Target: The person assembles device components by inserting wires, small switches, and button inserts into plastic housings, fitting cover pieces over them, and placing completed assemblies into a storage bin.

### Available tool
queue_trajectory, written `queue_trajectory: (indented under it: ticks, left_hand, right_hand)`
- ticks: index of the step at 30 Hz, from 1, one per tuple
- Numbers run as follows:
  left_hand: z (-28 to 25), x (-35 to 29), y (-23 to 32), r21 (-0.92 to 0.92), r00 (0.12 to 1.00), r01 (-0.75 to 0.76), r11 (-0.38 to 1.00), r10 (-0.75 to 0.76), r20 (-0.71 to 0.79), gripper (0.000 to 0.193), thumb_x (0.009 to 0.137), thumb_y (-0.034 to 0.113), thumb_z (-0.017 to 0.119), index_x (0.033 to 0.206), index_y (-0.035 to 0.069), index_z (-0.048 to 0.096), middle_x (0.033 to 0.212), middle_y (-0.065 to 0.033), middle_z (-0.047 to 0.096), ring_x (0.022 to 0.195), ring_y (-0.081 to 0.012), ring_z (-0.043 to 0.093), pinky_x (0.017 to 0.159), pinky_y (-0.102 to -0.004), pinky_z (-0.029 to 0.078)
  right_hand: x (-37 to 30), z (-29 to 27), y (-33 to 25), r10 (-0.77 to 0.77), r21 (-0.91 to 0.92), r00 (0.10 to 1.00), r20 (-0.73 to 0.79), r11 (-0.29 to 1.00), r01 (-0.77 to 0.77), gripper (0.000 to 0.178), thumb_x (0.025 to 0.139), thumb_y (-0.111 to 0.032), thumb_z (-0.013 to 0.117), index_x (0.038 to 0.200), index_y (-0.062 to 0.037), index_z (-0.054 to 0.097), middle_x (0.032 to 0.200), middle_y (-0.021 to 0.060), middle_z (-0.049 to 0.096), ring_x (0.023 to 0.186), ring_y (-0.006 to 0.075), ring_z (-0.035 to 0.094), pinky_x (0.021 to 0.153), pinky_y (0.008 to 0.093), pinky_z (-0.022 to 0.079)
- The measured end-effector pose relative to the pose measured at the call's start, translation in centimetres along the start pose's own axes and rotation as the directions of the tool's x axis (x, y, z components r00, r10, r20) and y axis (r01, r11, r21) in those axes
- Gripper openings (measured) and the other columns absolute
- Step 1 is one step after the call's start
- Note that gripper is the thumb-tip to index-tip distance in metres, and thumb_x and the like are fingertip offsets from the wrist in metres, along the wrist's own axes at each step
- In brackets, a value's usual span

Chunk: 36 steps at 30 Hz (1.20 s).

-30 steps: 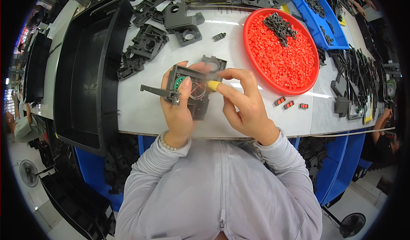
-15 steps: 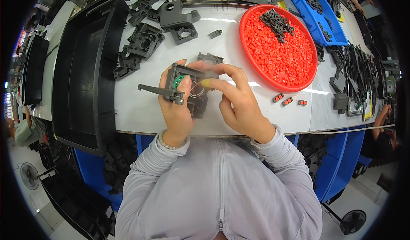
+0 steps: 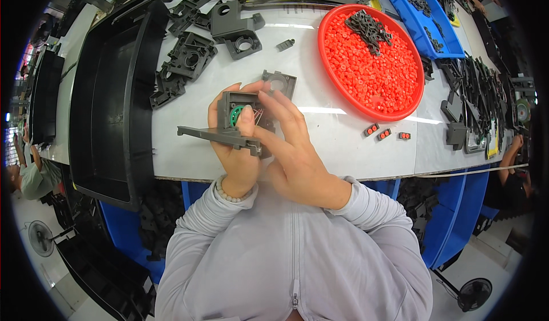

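My left hand (image 3: pixel 235 164) is closed around a dark grey plastic housing (image 3: pixel 225 105), with its thumb inside, beside a green round part (image 3: pixel 235 115). A few thin reddish and white wires (image 3: pixel 258 115) show at the open right side. A long grey arm (image 3: pixel 200 133) juts leftward from the housing's near edge. My right hand (image 3: pixel 303 164) grips the housing's right side, its thumb near the front corner and fingers along the far side; its fingertips are slightly blurred. Just beyond, partly hidden by my fingers, is a grey plate with a round opening (image 3: pixel 291 85).
A red round tray (image 3: pixel 325 64) full of small red pieces stands right, with three small black-and-red parts (image 3: pixel 384 134) nearer me. At left is a black bin (image 3: pixel 103 109); grey brackets (image 3: pixel 191 58) lie beside it. A blue tray (image 3: pixel 452 38) sits far right.
My right hand has moved from the wires inside the housing to its right side, fingers now along it. The housing has turned a little, and its long arm sits slightly lower.
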<state>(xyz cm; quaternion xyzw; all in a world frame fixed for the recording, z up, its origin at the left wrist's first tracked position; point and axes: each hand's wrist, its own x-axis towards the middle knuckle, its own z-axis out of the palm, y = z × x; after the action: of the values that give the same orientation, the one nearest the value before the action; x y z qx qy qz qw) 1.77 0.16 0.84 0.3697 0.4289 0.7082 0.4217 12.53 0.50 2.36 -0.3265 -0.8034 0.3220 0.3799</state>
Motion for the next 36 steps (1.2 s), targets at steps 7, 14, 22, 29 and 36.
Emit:
queue_trajectory:
  ticks: [7,14,22,29,36]
  left_hand:
    - [0.5,0.4,0.1,-0.2,0.983,0.168,0.965,-0.178,-0.032,0.037,0.092,0.012,0.044,0.124,-0.004,0.034,0.118,-0.0238,0.052,0.107,-0.0303,0.055,0.089,-0.0395,0.049]
    - [-0.8,1.0,-0.1,-0.216,0.975,0.222,0.951,-0.224,0.014,0.041,0.092,0.017,0.041,0.127,-0.002,0.033,0.121,-0.0255,0.048,0.112,-0.034,0.051,0.088,-0.0458,0.049]
    - [0.0,0.8,-0.4,-0.287,0.954,0.299,0.91,-0.287,0.083,0.039,0.09,0.016,0.045,0.124,-0.001,0.037,0.119,-0.0253,0.05,0.109,-0.0329,0.053,0.085,-0.0441,0.052]
    - [1.1,0.2,-0.1,-0.217,0.951,0.297,0.93,-0.269,0.151,0.043,0.089,0.019,0.047,0.125,0.0,0.036,0.122,-0.0242,0.048,0.113,-0.0342,0.051,0.087,-0.0449,0.051]
    - [-0.2,-0.3,-0.2,-0.196,0.951,0.295,0.935,-0.267,0.156,0.043,0.088,0.018,0.048,0.126,0.0,0.036,0.12,-0.0237,0.05,0.111,-0.0327,0.053,0.086,-0.0439,0.051]
  right_hand:
    - [-0.2,-0.1,0.7,-0.001,-0.117,1.0,0.024,0.993,0.004,0.052,0.061,0.006,0.053,0.112,-0.0039,0.053,0.138,0.0213,0.032,0.13,0.0404,0.027,0.099,0.0582,0.028]
    - [-4.3,-6.9,2.8,0.074,-0.247,0.991,-0.115,0.964,-0.101,0.035,0.067,0.009,0.06,0.101,-0.0008,0.059,0.108,0.0164,0.058,0.097,0.0311,0.056,0.083,0.0377,0.045]
    - [-8.8,-12.8,5.6,0.105,-0.624,0.977,-0.184,0.755,-0.199,0.023,0.067,0.004,0.058,0.089,-0.0015,0.064,0.09,0.0097,0.064,0.083,0.0285,0.058,0.073,0.037,0.047]
    - [-7.8,-13.4,4.9,0.055,-0.621,0.979,-0.194,0.766,-0.166,0.018,0.067,0.003,0.064,0.085,-0.0012,0.064,0.087,0.0094,0.065,0.081,0.027,0.06,0.069,0.035,0.048]
    - [-5.7,-22.9,8.4,0.133,-0.64,0.905,-0.404,0.666,-0.384,0.015,0.076,-0.006,0.065,0.091,-0.0018,0.065,0.087,0.0118,0.065,0.075,0.0242,0.063,0.066,0.0322,0.048]
